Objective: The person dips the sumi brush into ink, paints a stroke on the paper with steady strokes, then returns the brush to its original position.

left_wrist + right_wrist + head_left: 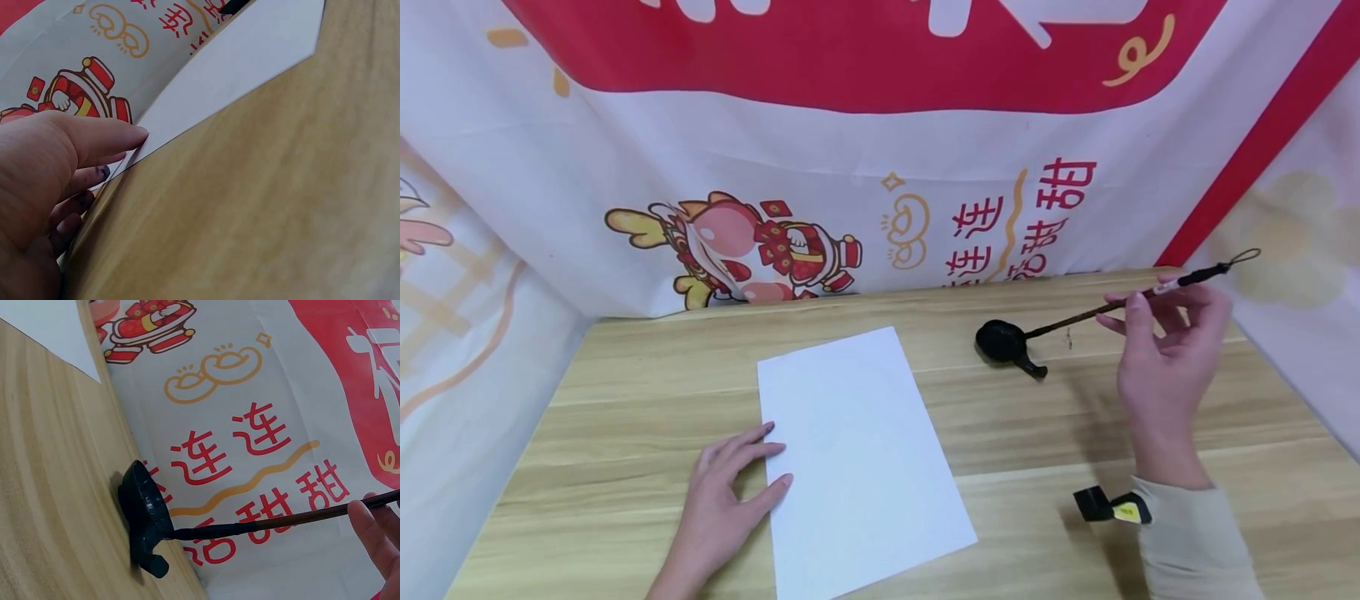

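My right hand [1172, 358] pinches a dark-handled writing brush [1075, 319] partway up its shaft, and a thin loop hangs from the brush's far end. The brush's tip meets a small black ink dish [1000, 342] with a short curved handle; in the right wrist view the blackened tip lies at the rim of the dish [145, 503]. My left hand [722, 492] rests its fingertips and thumb on the left edge of a blank white sheet of paper [857, 458]. Dark stains mark some fingertips [103, 173] in the left wrist view.
The wooden table [625, 417] meets a printed cloth backdrop [880, 192] with red characters and a cartoon figure. More cloth [482, 400] hangs on the left side. A small black strap piece with a yellow label [1126, 508] sits at the right wrist.
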The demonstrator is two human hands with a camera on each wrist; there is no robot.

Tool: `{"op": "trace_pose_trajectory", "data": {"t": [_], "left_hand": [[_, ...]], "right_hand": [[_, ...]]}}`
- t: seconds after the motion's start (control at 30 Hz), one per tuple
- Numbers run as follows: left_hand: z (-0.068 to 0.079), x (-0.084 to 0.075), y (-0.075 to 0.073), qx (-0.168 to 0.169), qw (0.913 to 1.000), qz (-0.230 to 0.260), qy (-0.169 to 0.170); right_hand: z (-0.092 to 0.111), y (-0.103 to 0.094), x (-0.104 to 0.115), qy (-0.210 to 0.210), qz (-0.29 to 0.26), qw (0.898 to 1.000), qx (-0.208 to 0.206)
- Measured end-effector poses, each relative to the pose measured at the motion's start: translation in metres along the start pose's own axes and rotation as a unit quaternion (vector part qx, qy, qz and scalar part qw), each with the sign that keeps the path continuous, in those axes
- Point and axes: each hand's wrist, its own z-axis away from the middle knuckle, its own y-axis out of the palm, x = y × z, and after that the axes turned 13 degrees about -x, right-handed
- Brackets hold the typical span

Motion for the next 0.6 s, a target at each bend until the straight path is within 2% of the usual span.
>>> {"op": "trace_pose_trajectory", "data": {"t": [0.23, 0.6], "left_hand": [[-0.0003, -0.0005, -0.0002, 0.0, 1.0, 0.0, 0.001], [0.0001, -0.0005, -0.0003, 0.004, 0.9999, 0.005, -0.01]], "right_hand": [[-0.0008, -0.0001, 0.0043, -0.011, -0.021, 1.0, -0.004], [0.0028, 0.0004, -0.0022, -0.015, 0.028, 0.999, 0.013]]}}
